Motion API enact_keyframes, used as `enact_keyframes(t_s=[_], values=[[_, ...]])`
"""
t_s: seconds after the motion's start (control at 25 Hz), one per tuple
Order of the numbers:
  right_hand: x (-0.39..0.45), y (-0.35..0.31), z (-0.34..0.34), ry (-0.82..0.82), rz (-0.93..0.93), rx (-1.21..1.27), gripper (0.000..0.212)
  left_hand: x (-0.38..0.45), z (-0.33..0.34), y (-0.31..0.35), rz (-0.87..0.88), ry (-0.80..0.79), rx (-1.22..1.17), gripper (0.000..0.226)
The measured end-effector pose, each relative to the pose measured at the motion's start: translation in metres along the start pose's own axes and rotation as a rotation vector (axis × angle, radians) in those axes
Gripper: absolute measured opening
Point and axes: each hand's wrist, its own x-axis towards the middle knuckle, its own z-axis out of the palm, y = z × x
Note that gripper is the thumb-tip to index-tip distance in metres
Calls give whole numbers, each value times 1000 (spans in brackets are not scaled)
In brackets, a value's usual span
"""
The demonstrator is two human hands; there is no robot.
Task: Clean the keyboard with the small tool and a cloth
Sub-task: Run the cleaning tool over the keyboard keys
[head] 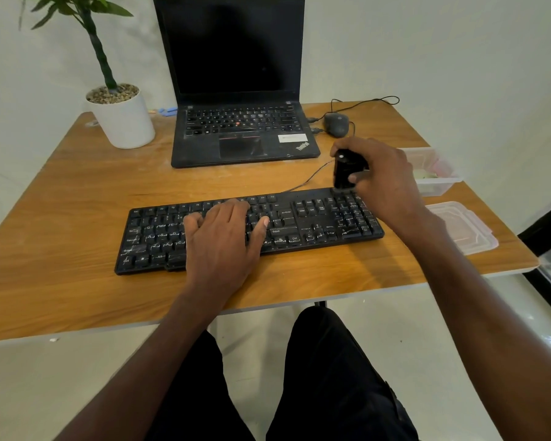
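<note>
A black full-size keyboard with dusty, smudged keys lies across the wooden table. My left hand rests flat on its middle keys, fingers spread. My right hand grips a small black cleaning tool upright, its lower end touching the far right corner of the keyboard at the number pad. No cloth can be made out.
An open black laptop stands behind the keyboard, with a wired mouse to its right. A potted plant is at the back left. A clear plastic box and its lid sit at the right edge.
</note>
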Motion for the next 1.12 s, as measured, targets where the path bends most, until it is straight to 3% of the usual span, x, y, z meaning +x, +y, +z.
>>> enact_keyframes(t_s=[0.28,0.72,0.84,1.0,1.12], values=[[-1,-7,-3,-278,-110,72,61,0,-1,0,1,6,3,47],[-2,-13,-4,-175,-69,-6,62,0,-1,1,-6,6,6,48],[-6,-14,-3,-254,-76,91,63,0,-1,0,-6,6,1,47],[0,-5,-11,-136,-7,-150,56,-1,-1,1,-5,7,-3,48],[-2,-7,-11,-180,-25,61,57,0,0,0,-2,12,3,47]])
